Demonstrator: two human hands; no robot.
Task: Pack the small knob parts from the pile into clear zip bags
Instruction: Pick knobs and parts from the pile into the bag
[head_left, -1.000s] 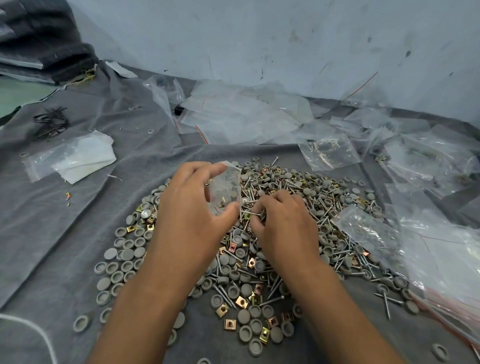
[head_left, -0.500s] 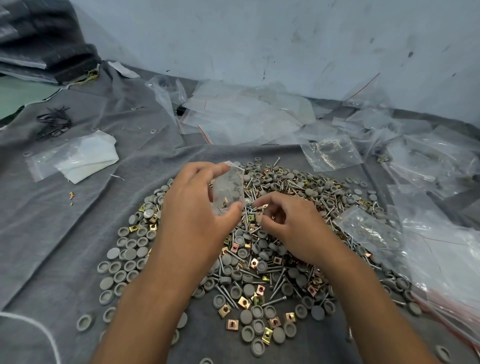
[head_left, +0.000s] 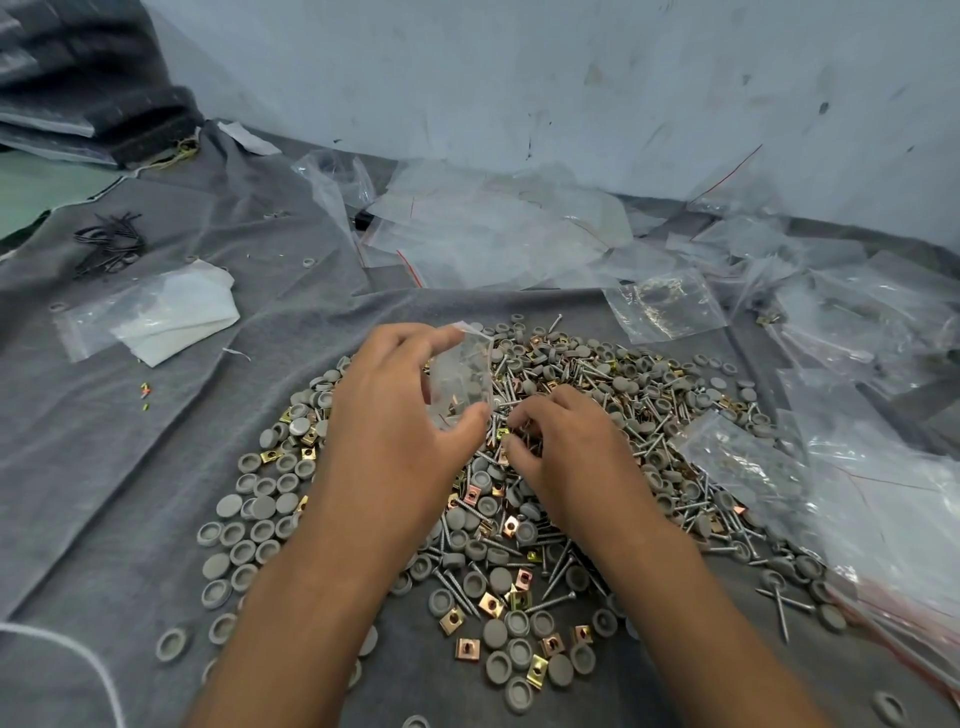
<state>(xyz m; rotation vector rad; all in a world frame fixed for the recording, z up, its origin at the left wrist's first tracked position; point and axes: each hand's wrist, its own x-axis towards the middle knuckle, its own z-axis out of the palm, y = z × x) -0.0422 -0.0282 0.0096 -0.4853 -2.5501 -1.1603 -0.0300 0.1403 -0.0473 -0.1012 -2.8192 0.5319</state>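
Note:
A wide pile (head_left: 587, 415) of grey round knob caps, silver screws and brass square nuts covers the grey cloth in front of me. My left hand (head_left: 395, 415) holds a small clear zip bag (head_left: 460, 376) upright between thumb and fingers above the pile; a few parts show inside it. Just right of the bag, my right hand (head_left: 566, 452) is down on the pile with fingers curled, pinching at small parts; what it holds is hidden by the fingers.
Empty clear zip bags (head_left: 493, 234) lie heaped along the wall at the back and right. A filled bag (head_left: 748, 457) lies on the pile's right edge. A bag with white sheets (head_left: 156, 317) and black ties (head_left: 109, 247) lie at the left.
My right hand dropped from beside the bag back down onto the pile and curled its fingers into the parts. The left hand kept the bag steady.

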